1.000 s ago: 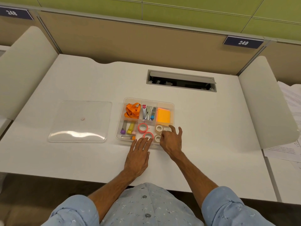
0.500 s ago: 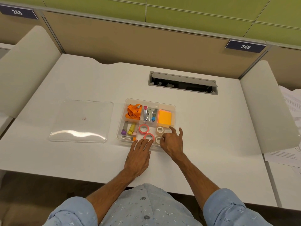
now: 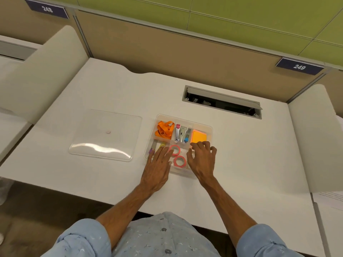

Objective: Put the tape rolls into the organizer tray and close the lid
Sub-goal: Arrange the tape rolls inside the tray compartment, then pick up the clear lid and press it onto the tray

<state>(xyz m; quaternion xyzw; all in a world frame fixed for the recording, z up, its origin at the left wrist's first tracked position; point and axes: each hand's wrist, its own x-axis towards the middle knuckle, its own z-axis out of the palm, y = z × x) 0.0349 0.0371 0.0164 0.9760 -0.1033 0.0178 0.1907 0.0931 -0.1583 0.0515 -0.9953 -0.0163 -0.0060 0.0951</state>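
The clear organizer tray (image 3: 209,127) sits mid-desk. Two pink tape rolls (image 3: 175,150) (image 3: 179,161) lie in its front middle compartment. My left hand (image 3: 158,165) rests flat over the tray's front left part, fingers spread and touching the farther pink roll. My right hand (image 3: 201,157) hovers with curled, spread fingers over the front right compartment and hides the white tape rolls there. The clear lid (image 3: 105,135) lies flat on the desk to the tray's left.
The tray also holds an orange strap (image 3: 165,128), staplers (image 3: 181,134), an orange note pad (image 3: 199,136) and markers (image 3: 153,148). An open cable slot (image 3: 221,102) lies behind the tray. White side dividers (image 3: 315,138) flank the desk; papers (image 3: 332,199) lie at right.
Both hands have moved forward over the tray: the left from the front edge onto the left compartments, the right over the white rolls. The camera has shifted closer.
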